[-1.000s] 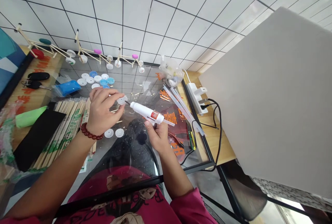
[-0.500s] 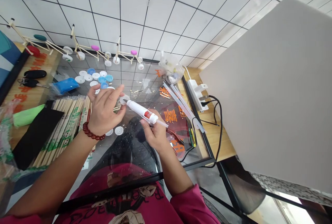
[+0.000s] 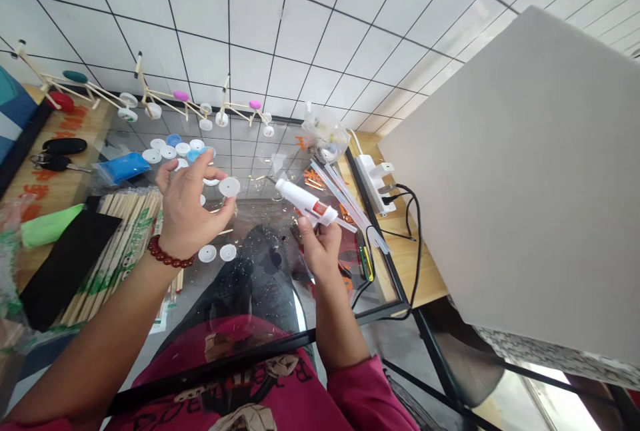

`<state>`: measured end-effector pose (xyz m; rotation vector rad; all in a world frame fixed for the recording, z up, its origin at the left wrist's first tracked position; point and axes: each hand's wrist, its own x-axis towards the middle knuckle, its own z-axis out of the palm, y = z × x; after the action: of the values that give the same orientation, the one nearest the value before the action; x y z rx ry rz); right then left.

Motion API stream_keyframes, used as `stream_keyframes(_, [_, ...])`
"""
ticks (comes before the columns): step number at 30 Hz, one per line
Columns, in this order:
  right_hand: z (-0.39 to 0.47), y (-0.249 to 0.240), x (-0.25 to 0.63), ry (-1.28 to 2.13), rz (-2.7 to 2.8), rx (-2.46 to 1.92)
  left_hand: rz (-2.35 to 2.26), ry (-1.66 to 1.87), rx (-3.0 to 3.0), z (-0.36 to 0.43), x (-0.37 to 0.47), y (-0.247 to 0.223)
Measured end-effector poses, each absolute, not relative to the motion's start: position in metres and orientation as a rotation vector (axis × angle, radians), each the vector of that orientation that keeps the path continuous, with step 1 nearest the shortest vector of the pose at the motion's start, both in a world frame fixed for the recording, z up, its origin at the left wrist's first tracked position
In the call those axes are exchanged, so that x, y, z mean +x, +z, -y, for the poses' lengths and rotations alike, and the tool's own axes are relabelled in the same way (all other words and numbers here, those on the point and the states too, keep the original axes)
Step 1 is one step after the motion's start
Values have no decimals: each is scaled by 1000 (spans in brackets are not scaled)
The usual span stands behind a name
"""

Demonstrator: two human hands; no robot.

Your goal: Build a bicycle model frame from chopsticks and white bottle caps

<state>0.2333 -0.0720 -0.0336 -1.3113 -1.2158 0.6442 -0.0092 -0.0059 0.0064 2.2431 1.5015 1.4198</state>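
Between thumb and fingertips, my left hand [image 3: 193, 208] pinches a white bottle cap [image 3: 229, 187] by its edge, held up above the glass tabletop. My right hand [image 3: 321, 244] grips a white hot glue gun [image 3: 303, 199], its nozzle pointing up and left toward the cap but apart from it. A clear glue stick [image 3: 346, 223] sticks out of the gun's back end. Two white caps [image 3: 218, 253] lie below my left hand. More white and blue caps [image 3: 169, 150] are scattered behind it, some partly hidden by my fingers.
Small stick-built tricycle models [image 3: 193, 108] stand along the wall. To the left lie packaged chopsticks [image 3: 107, 254], a blue packet [image 3: 123, 168] and keys [image 3: 60, 162]. Right are spare glue sticks [image 3: 350, 204], a power strip [image 3: 375, 181] with a black cord, a cutter [image 3: 367, 258] and a plastic bag [image 3: 325, 131].
The glue gun has moved right, away from the cap. My left hand has shifted slightly left and tilted the cap, so its flat face now shows.
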Motion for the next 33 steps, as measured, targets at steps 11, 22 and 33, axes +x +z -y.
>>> stream_keyframes(11, [43, -58, 299, 672, 1078, -1834, -1602, 1381, 2273, 7, -20, 19])
stream_keyframes(22, [45, -60, 300, 644, 1122, -1928, -1635, 1388, 2264, 0, -31, 24])
stream_keyframes(33, [118, -17, 253, -204, 1365, -1658, -1663, 1503, 2246, -5, -51, 26])
